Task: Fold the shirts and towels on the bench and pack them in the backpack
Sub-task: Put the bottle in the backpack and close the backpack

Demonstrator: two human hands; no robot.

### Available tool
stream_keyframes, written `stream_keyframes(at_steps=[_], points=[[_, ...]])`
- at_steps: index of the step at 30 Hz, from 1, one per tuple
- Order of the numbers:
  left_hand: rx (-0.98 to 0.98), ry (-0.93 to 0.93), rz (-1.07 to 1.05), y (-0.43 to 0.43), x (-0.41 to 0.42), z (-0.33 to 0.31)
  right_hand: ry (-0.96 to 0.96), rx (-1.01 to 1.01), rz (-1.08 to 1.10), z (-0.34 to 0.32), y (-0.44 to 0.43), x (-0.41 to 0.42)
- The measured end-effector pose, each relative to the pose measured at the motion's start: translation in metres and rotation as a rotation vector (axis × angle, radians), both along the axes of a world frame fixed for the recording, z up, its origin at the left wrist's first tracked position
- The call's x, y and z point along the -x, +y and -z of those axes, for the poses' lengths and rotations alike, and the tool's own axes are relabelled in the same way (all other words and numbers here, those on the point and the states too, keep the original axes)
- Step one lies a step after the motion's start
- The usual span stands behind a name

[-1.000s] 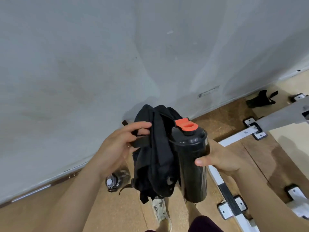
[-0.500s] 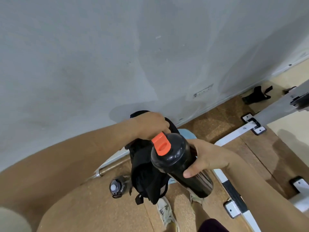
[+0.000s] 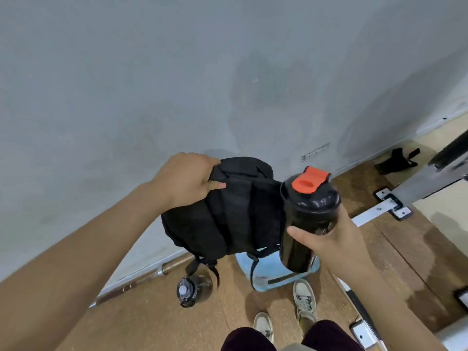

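A black backpack hangs in the air in front of me, its back panel and straps facing up. My left hand grips its top edge. My right hand holds a black shaker bottle with an orange flip cap, upright and pressed against the backpack's right side. No shirts or towels show, apart from a light blue item on the floor under the backpack.
A dark water bottle lies on the cork floor below the backpack, beside a metal bar along the grey wall. White machine feet and frames stand at right. My shoes are near the blue item.
The backpack swung up from hanging to lie flatter and wider. My left hand moved left on its top edge. The shaker bottle went from tilted to upright at the pack's right side.
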State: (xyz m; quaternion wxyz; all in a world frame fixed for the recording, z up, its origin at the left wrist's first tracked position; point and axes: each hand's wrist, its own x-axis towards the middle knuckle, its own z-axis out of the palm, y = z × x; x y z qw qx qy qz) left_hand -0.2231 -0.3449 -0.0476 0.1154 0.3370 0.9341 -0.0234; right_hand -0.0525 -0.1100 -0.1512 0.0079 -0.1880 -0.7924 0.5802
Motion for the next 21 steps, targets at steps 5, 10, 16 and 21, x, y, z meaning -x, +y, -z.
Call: stream_keyframes(at_steps=[5,10,16,21], points=[[-0.215,0.278,0.021,-0.003,-0.049,-0.06,0.153,0.055,0.195,-0.038,-0.03,-0.021],[-0.43,0.454,0.192,0.001,-0.101,-0.125,0.368,-0.062,0.39,-0.09,-0.04,-0.054],[-0.563,0.532,0.421,0.038,-0.152,-0.203,0.531,-0.207,0.539,-0.156,-0.013,-0.137],[-0.654,0.486,0.598,0.109,-0.198,-0.242,0.564,-0.274,0.668,-0.203,0.034,-0.226]])
